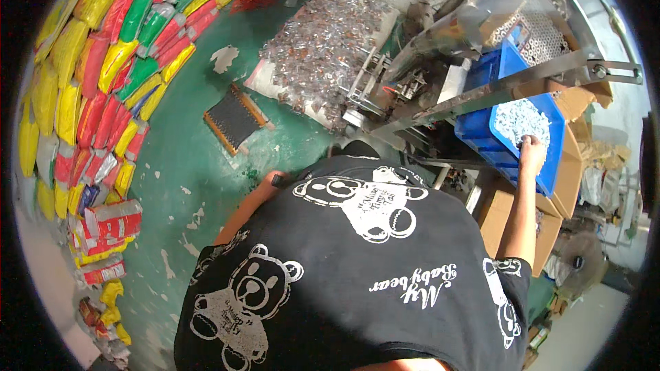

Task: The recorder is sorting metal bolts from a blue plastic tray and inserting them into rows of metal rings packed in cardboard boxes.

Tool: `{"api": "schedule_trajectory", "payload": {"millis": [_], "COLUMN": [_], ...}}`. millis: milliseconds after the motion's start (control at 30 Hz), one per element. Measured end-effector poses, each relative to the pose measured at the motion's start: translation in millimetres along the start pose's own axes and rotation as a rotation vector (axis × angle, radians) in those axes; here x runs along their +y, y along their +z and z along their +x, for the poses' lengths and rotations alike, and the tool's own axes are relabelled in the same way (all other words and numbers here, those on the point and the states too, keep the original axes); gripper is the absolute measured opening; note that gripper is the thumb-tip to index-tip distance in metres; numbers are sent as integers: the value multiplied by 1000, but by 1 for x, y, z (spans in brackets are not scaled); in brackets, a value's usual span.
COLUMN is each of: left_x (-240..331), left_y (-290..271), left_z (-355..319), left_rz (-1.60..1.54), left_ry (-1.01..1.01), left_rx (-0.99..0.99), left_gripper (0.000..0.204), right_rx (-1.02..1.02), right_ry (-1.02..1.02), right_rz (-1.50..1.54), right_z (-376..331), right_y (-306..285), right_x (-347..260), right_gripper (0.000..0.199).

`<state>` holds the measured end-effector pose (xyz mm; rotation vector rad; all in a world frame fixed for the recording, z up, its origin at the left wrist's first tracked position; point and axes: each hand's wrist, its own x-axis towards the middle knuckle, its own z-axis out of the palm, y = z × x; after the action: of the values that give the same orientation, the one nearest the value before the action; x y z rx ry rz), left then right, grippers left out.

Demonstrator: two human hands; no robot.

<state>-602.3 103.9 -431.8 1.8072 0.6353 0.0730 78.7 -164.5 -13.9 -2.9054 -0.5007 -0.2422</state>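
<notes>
One hand shows plainly: the right hand [531, 151], at the right of the frame, reaches up from a bare forearm into a blue crate [481, 130] and rests on a heap of small white pieces [524, 118] that fills the crate's far half. Its fingers curl down into the pieces, but whether they have closed on any cannot be told at this size. The crate sits tilted on brown cardboard boxes [565, 178] at the right edge, under slanting grey metal bars [495, 89] of a machine frame that cross the upper right. The left hand is hidden; only a stretch of the left forearm [244, 209] shows at centre left, running behind the person's black shirt with white bear prints [344, 268], which takes up the lower middle of the frame, so the state of those fingers cannot be told. Beyond the shirt, in the upper middle, a pile of small clear-wrapped items [320, 41] lies spread on a white sheet on the green floor [185, 130]. A dark ribbed mat with a wooden edge [235, 118] lies on the floor just left of that pile. Stacks of red, yellow and green sacks [103, 62] line the left side, curving along the upper left rim.
</notes>
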Motion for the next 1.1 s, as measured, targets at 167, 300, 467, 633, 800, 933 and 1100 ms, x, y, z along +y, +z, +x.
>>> {"api": "schedule_trajectory", "payload": {"millis": [167, 300, 467, 633, 800, 933, 1100], "left_x": [95, 221, 433, 607, 640, 640, 635], "left_y": [-10, -21, 27, 104, 149, 164, 162], "left_z": [60, 114, 179, 220, 263, 278, 283], "left_rz": [250, 192, 311, 340, 553, 658, 699], "left_ry": [98, -60, 442, 1101, 936, 567, 392], "left_rx": [-214, -168, -84, -118, 22, 26, 29], "left_gripper": [26, 32, 21, 25, 19, 20, 21], "right_rx": [-5, 91, 153, 361, 573, 270, -16], "right_ry": [52, 64, 33, -156, 386, 595, 723], "right_rz": [24, -52, 271, 1024, 724, 177, -75], "right_z": [-8, -27, -46, -70, -91, -116, -111], "right_y": [9, 21, -15, -34, -48, 16, 47], "right_x": [47, 28, -11, 58, 263, 470, 614], "right_gripper": [40, 31, 27, 17, 16, 24, 23]}}
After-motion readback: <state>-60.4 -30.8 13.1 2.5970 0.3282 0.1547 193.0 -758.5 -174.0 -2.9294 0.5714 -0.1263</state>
